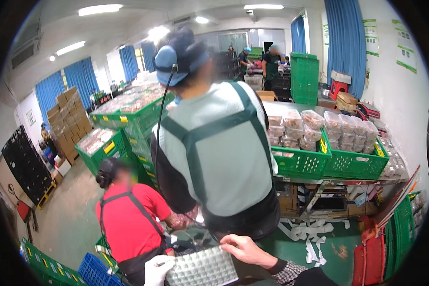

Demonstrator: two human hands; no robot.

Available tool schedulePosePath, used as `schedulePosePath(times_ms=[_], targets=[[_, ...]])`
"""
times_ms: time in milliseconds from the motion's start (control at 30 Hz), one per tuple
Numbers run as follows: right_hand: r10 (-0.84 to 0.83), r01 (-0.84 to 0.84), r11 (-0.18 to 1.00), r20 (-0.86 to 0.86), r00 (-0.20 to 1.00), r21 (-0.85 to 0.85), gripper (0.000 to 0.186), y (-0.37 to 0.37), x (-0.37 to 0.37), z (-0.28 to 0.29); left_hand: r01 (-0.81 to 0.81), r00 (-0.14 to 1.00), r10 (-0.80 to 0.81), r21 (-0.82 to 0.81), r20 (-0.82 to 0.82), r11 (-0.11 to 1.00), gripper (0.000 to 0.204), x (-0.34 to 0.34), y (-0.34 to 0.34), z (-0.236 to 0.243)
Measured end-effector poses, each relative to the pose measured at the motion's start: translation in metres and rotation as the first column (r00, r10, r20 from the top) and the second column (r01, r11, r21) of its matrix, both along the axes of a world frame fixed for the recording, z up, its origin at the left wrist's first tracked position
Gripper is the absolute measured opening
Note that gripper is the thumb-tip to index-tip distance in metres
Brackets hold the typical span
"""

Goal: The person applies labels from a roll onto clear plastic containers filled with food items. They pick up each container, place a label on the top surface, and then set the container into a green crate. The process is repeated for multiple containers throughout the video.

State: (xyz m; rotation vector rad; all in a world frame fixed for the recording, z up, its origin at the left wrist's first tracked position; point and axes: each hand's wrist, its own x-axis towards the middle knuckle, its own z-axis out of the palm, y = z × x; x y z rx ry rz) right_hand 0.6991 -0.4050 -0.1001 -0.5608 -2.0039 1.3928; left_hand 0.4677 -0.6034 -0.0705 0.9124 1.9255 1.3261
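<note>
Between my hands is a pale greenish sheet (pixel 202 268) with a grid of small repeated cells; its exact kind I cannot make out. My left hand (pixel 158 270), in a white glove, closes on its left edge. Bare, my right hand (pixel 247 250) pinches the upper right corner with thumb and fingers. Just beyond the sheet a co-worker in a grey-green top (pixel 231 148) stands with their back to me. To the left, a person in a red shirt (pixel 133 221) sits low, one hand by some reddish, bagged-looking goods (pixel 182 219).
Green crates (pixel 300 163) of clear food boxes (pixel 314 125) stand on a metal table at right. More green crates (pixel 133 119) are stacked at left. White paper strips (pixel 302 231) litter the floor. Red and green crates (pixel 369 255) stand at lower right, a blue crate (pixel 94 269) at lower left.
</note>
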Motion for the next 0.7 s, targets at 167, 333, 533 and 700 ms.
schedulePosePath(times_ms=[167,333,533,700], targets=[[-0.304,0.426,0.869,-0.407,0.861,0.252,0.022,0.057,0.055,0.127,-0.074,0.996,0.077,0.064,-0.043,0.995,0.015,0.005,-0.006,0.036],[-0.262,0.682,0.549,-0.676,0.689,0.482,0.018,0.167,0.031,0.263,-0.134,0.979,0.144,0.079,-0.144,0.988,0.015,0.037,-0.027,0.073],[0.314,-0.187,0.808,-0.140,0.939,0.559,0.021,0.076,0.016,0.150,-0.143,0.985,0.152,0.102,-0.082,0.984,0.014,0.033,0.002,0.060],[0.533,-0.529,0.805,-0.062,0.844,-0.269,0.048,0.036,0.002,0.045,-0.207,0.957,0.263,0.346,-0.125,0.915,0.007,0.007,-0.036,0.019]])
